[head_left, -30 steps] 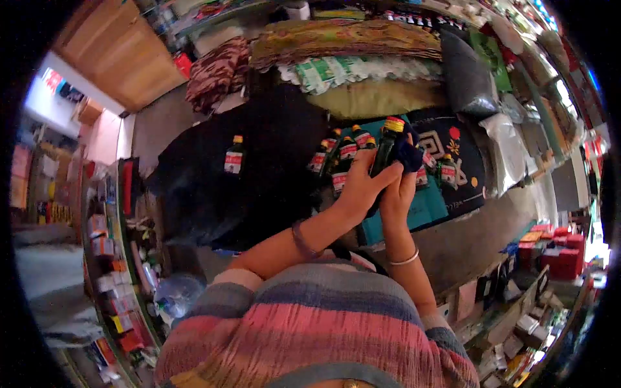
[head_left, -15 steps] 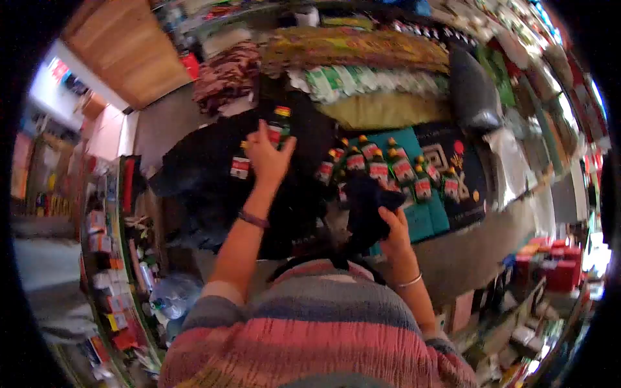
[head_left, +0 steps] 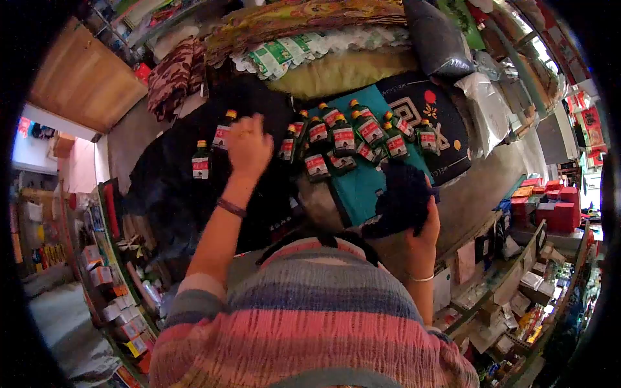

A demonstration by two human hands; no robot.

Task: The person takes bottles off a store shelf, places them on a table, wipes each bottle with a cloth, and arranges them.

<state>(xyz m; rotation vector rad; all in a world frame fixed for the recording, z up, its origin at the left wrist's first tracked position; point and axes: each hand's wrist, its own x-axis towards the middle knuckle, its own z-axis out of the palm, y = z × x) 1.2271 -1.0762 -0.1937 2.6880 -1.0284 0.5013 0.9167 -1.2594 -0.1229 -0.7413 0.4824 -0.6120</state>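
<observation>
My left hand [head_left: 250,147] is over the black cloth [head_left: 171,152], its back towards me and its fingers somewhat blurred. No bottle shows in it. Just left of its fingers stands a small green bottle [head_left: 222,137] with a yellow cap and a red-and-white label. A similar bottle [head_left: 201,161] stands further left on the same cloth. My right hand [head_left: 424,229] grips a dark cloth [head_left: 407,197], which hangs over the teal mat's near edge. Several more such bottles [head_left: 343,139] are grouped between my hands on the teal mat [head_left: 352,197], some leaning.
Behind the bottles lie a yellow-green sack [head_left: 343,72] and a rolled patterned textile [head_left: 310,24]. A black doormat [head_left: 446,139] extends right of the teal mat. Shelves with small boxes [head_left: 123,317] run along the left; red boxes [head_left: 556,210] are stacked at the right.
My left hand has let go of the bottle and moved right, away from it. My right hand has shifted right with the dark cloth. The camera view has moved too.
</observation>
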